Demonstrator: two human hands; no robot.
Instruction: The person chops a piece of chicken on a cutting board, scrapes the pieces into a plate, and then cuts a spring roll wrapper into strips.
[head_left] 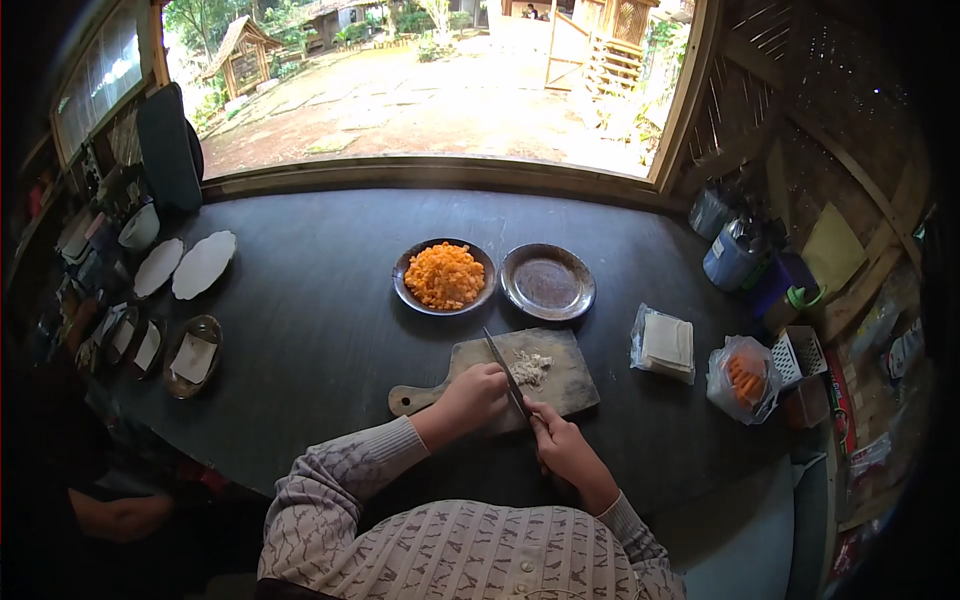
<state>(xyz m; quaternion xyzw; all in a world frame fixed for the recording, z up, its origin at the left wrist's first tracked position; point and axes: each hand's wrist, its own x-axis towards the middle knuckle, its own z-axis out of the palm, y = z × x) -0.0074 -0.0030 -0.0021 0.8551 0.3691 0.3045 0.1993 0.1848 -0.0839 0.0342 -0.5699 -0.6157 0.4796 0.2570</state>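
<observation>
My right hand (560, 440) grips a knife (506, 370) by its handle, the blade slanting up and left over a wooden cutting board (575, 385). Just left of the blade, my left hand (478, 393) is closed with its fingers curled down over the board; whatever they hold is hidden. A small heap of pale chopped pieces (532, 369) lies on the board, right of the blade. Beyond the board are a dark plate piled with diced orange food (444, 276), which looks like carrot, and a bare brown plate (548, 282).
On the right lie a bag of square pale sheets (665, 345) and a plastic bag of carrots (745, 378), near a white basket (798, 355). White dishes (205, 265) and oval trays (193, 357) stand at left. Another person's arm (125, 517) shows at lower left.
</observation>
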